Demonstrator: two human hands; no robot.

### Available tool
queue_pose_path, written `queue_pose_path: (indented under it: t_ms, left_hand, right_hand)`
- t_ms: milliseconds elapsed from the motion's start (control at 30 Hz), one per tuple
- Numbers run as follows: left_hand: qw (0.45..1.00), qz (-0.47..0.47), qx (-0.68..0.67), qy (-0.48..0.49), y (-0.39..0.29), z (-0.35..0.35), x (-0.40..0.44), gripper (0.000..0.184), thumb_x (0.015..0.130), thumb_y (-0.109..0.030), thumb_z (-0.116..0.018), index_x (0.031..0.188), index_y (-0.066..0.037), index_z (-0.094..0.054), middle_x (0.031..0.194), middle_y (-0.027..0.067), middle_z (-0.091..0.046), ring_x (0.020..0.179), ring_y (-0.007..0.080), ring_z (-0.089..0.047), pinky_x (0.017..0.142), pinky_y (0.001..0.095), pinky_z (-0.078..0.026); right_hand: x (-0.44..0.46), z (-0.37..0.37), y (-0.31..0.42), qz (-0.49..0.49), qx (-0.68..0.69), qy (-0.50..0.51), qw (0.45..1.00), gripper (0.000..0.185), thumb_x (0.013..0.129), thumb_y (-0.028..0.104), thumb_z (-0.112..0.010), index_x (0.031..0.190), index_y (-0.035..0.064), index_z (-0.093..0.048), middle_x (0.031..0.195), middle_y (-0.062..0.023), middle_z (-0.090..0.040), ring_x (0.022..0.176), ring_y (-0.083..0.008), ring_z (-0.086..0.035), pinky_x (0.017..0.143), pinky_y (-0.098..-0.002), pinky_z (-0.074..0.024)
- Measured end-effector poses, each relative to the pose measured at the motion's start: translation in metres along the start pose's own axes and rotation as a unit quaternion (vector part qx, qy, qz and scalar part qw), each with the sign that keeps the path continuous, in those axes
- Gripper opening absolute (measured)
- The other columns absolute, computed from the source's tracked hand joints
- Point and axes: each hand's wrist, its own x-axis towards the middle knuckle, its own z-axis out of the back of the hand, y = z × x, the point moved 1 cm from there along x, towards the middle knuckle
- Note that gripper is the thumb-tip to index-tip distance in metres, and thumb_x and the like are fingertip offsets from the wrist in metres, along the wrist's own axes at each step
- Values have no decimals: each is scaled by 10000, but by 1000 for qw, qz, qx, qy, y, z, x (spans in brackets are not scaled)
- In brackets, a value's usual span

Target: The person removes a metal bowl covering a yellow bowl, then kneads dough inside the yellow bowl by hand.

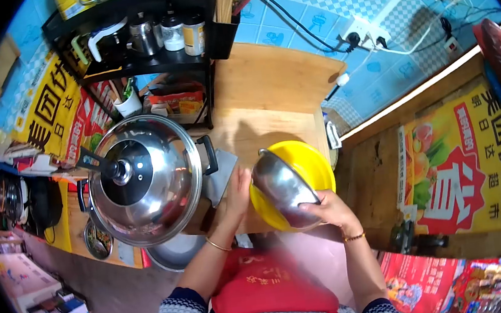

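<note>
A steel bowl (279,185) is tipped on its side over a yellow basin (323,164), its outer surface facing me. My right hand (331,210) grips the bowl's lower right edge, thumb on the metal. At the bowl's left side is my left hand (237,196), fingers stretched out and close together; whether they touch the metal I cannot tell. Left of that hand sits a large pot with a shiny domed lid (169,168). Between pot and hand, a cleaver-like grey blade (222,170) lies partly hidden. The basin's contents are mostly hidden by the bowl.
A black shelf (125,69) with jars and pitchers stands behind the pot. A wooden board (275,71) leans against the tiled wall, near power sockets (359,30). On the left is a small dish of food (98,239); below the pot, a grey pan (178,252).
</note>
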Motion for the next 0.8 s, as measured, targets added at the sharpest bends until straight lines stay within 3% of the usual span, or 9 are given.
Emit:
queue_pose_path:
  t_ms: [133,200,267,333,367,467,500,733,800]
  left_hand:
    - [996,40,-86,-1,-71,-13,12,602,977,-480,-457,1354,-12,-446,1309,146,-511,1215,231,-459,963,372,-399]
    - [976,192,-102,-7,-90,-16,18,645,968,-524,-436,1382,-29,-413,1387,140,-448,1327,261,-353,1015,443,-356]
    - [975,198,-95,-29,-79,-14,28,608,966,-471,-464,1376,-27,-399,1349,146,-491,1279,328,-450,973,513,-409]
    - [937,309,-116,114,-48,-11,38,519,971,-364,-456,1334,3,-411,1272,172,-540,1114,369,-590,859,499,-521]
    - [941,276,-188,62,-33,-17,39,419,943,-214,-456,1270,46,-439,1168,189,-587,945,359,-665,733,456,-594]
    - [954,235,-187,-10,-6,-22,49,386,913,-116,-459,1240,87,-443,1118,201,-603,944,340,-666,707,410,-610]
    - [961,207,-178,-35,12,-20,55,366,894,-49,-458,1247,48,-458,1089,166,-622,948,306,-668,673,368,-607]
    - [974,-38,125,-187,68,5,115,358,898,-45,-456,1249,13,-497,1096,141,-634,923,214,-637,801,321,-511]
    - [978,48,120,-164,93,15,132,372,893,-31,-465,1263,9,-484,1084,126,-640,925,194,-619,792,311,-487]
  right_hand:
    - [12,3,49,146,-254,75,953,163,870,136,-683,940,-7,-651,778,-91,-662,686,-170,-604,654,-323,-474]
    - [34,10,47,265,-441,61,855,172,838,160,-674,842,-7,-633,742,-213,-585,693,-347,-615,626,-411,-475]
    - [58,20,46,283,-470,43,835,109,803,123,-654,796,16,-635,771,-162,-614,798,-325,-637,722,-430,-474]
    - [91,34,18,324,-576,32,750,54,779,97,-642,764,45,-645,801,-102,-640,871,-263,-635,878,-429,-428]
    - [104,39,7,271,-627,76,727,115,775,83,-628,878,72,-678,971,-86,-658,1066,-231,-588,1026,-452,-334]
    - [117,51,-22,372,-586,-7,720,356,766,92,-652,1121,93,-638,1202,-129,-583,1238,-262,-480,1077,-490,-298]
    - [115,56,-25,298,-587,26,752,572,754,120,-694,1300,113,-523,1359,-148,-465,1343,-300,-359,1117,-524,-239]
    - [127,108,-134,188,-374,-108,902,618,794,190,-720,1338,47,-465,1354,-195,-461,1305,-373,-373,1084,-487,-268]
    - [132,108,-147,184,-373,-127,901,619,800,186,-712,1343,35,-455,1350,-204,-462,1293,-379,-383,1077,-485,-281]
